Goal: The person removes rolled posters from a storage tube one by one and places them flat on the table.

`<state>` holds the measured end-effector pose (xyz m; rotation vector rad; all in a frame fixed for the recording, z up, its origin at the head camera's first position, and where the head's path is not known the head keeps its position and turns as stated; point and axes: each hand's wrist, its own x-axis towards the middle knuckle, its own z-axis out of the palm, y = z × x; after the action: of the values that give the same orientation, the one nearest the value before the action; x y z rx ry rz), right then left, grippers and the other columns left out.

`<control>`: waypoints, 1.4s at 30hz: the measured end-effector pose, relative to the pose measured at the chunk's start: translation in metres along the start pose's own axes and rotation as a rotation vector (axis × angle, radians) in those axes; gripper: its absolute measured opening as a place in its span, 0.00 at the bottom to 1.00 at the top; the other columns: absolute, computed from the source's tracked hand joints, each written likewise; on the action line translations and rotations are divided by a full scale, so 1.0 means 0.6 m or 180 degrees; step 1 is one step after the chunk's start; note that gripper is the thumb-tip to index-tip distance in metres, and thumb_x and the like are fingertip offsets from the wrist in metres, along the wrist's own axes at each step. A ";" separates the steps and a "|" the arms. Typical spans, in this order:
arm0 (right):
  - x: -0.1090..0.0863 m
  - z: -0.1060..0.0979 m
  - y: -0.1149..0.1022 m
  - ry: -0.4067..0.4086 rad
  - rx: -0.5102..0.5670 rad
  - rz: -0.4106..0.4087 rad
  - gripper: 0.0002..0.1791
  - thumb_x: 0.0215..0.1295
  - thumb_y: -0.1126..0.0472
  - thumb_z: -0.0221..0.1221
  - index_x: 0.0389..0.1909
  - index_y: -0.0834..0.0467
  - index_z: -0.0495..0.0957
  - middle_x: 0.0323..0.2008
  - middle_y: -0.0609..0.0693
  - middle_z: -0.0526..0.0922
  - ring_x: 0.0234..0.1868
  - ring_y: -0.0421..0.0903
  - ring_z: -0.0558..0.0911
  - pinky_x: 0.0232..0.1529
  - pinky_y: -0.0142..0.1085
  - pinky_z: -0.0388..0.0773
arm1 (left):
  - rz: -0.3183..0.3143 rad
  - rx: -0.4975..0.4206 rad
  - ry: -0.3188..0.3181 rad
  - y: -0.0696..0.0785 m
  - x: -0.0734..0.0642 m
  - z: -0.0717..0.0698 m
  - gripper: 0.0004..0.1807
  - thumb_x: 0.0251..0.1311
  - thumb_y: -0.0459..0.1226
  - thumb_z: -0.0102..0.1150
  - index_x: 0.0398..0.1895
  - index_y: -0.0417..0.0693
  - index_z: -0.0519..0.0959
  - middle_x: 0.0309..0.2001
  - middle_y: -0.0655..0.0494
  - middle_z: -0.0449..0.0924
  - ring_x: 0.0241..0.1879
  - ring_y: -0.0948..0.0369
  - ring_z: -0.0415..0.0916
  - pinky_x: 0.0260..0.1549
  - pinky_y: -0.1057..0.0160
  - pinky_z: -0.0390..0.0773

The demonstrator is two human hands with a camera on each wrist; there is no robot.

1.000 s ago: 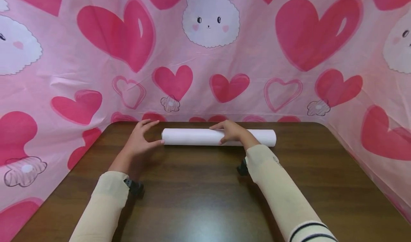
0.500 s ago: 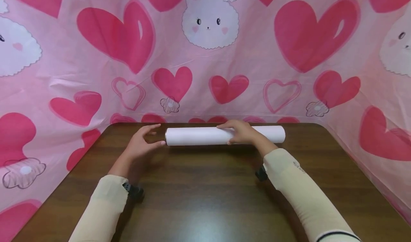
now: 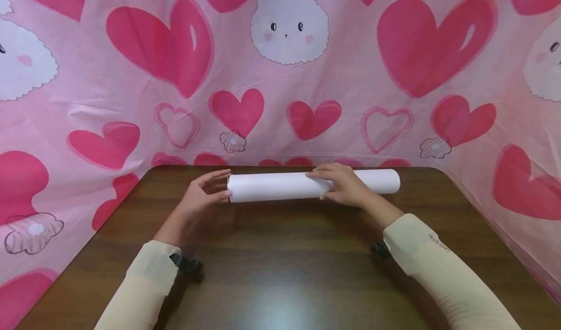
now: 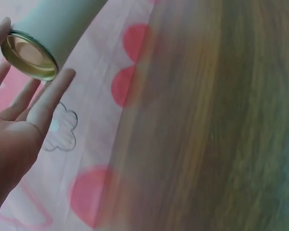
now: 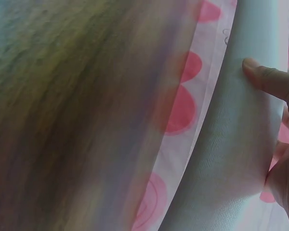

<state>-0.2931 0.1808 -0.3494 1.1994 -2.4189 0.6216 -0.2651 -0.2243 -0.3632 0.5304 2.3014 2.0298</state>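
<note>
A long white tube (image 3: 271,186) with a gold-coloured metal end (image 4: 29,57) lies crosswise over the far part of the table, its right end slightly higher. My right hand (image 3: 348,186) grips it right of its middle, thumb on the near side and fingers over the top. In the right wrist view, the thumb (image 5: 265,77) presses on the smooth white surface. Around the tube's left end my left hand (image 3: 199,193) holds its fingers spread and fairly straight, fingertips at the metal rim. Whether the tube is wholly off the table is hard to tell.
The dark wooden table (image 3: 280,271) has rounded far corners. A pink curtain (image 3: 280,86) with hearts and rabbits hangs behind it and along both sides. Small black devices are strapped at both wrists, such as the left wrist device (image 3: 188,266).
My right hand has carried the tube to the right, with its right end rising. My left hand has followed slightly rightward, its fingertips coming in at the tube's left end.
</note>
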 end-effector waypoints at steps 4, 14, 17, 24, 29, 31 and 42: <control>-0.012 -0.008 -0.002 0.0044 0.0081 -0.0016 0.40 0.35 0.63 0.80 0.58 0.53 0.80 0.51 0.53 0.81 0.52 0.55 0.78 0.52 0.56 0.73 | 0.0027 -0.0099 -0.0032 0.007 0.000 0.009 0.28 0.57 0.31 0.68 0.62 0.45 0.75 0.58 0.45 0.76 0.54 0.49 0.77 0.42 0.53 0.82; -0.034 -0.013 -0.003 -0.0255 0.0115 0.0353 0.43 0.37 0.64 0.79 0.62 0.55 0.77 0.53 0.56 0.79 0.55 0.57 0.74 0.52 0.60 0.71 | 0.0261 -0.0305 -0.0161 0.010 0.000 0.033 0.24 0.50 0.22 0.69 0.53 0.33 0.77 0.45 0.51 0.83 0.43 0.54 0.82 0.35 0.51 0.84; -0.037 -0.014 -0.001 -0.0285 0.0210 0.0376 0.42 0.37 0.65 0.79 0.61 0.56 0.77 0.54 0.57 0.78 0.56 0.58 0.75 0.54 0.58 0.73 | 0.0303 -0.0282 -0.0192 0.011 0.000 0.038 0.23 0.49 0.23 0.70 0.51 0.37 0.79 0.44 0.49 0.83 0.41 0.53 0.81 0.34 0.50 0.84; -0.038 -0.018 0.005 -0.0354 0.0384 0.0373 0.42 0.38 0.67 0.79 0.61 0.55 0.77 0.55 0.53 0.81 0.56 0.55 0.77 0.55 0.54 0.74 | 0.0303 -0.0198 -0.0229 0.014 -0.002 0.042 0.21 0.50 0.24 0.70 0.49 0.41 0.80 0.44 0.49 0.81 0.41 0.52 0.80 0.36 0.50 0.84; -0.040 -0.020 0.008 -0.0393 0.0437 0.0458 0.43 0.38 0.66 0.79 0.61 0.53 0.77 0.55 0.52 0.80 0.56 0.55 0.75 0.55 0.55 0.72 | 0.0318 -0.0213 -0.0263 0.016 -0.002 0.042 0.21 0.50 0.23 0.69 0.49 0.40 0.79 0.44 0.50 0.81 0.41 0.53 0.80 0.36 0.51 0.84; -0.040 -0.021 0.009 -0.0420 0.0456 0.0484 0.43 0.38 0.66 0.79 0.62 0.53 0.77 0.55 0.53 0.80 0.56 0.55 0.75 0.55 0.56 0.72 | 0.0355 -0.0244 -0.0289 0.016 -0.003 0.042 0.21 0.50 0.23 0.69 0.49 0.41 0.80 0.44 0.51 0.81 0.41 0.53 0.80 0.35 0.52 0.84; -0.038 -0.057 0.017 -0.0351 0.0499 0.0806 0.43 0.40 0.63 0.79 0.64 0.52 0.75 0.56 0.55 0.79 0.56 0.55 0.77 0.56 0.56 0.73 | 0.0758 -0.1899 -0.0488 -0.006 -0.013 0.006 0.24 0.59 0.16 0.52 0.55 0.42 0.79 0.51 0.47 0.80 0.50 0.49 0.81 0.40 0.49 0.82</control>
<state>-0.2841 0.2198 -0.3346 1.0161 -2.6830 0.8542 -0.2577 -0.2234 -0.3690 0.8949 1.4907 2.5142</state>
